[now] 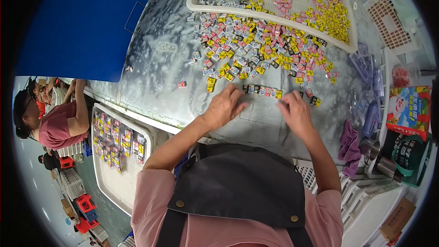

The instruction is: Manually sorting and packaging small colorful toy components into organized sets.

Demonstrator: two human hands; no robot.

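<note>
A short row of small wrapped blocks (262,91), black, white, pink and yellow, stands lined up on the grey metal table (157,71). My left hand (222,109) is just left of the row, fingers bent and thumb apart, with nothing seen in it. Beyond the row's right end, my right hand (298,113) hovers with thumb and fingers apart, holding nothing visible. A few loose blocks (314,101) lie close to its fingertips. Ahead of both hands spreads a loose heap of the same blocks (256,45) in mixed colours.
At the back, a white tray (274,17) holds many more blocks. Left of me, another white tray (107,184) carries bagged blocks. A blue panel (82,23) covers the far left. A purple cloth (349,148) and metal cup (369,148) sit right. A co-worker (64,123) is at left.
</note>
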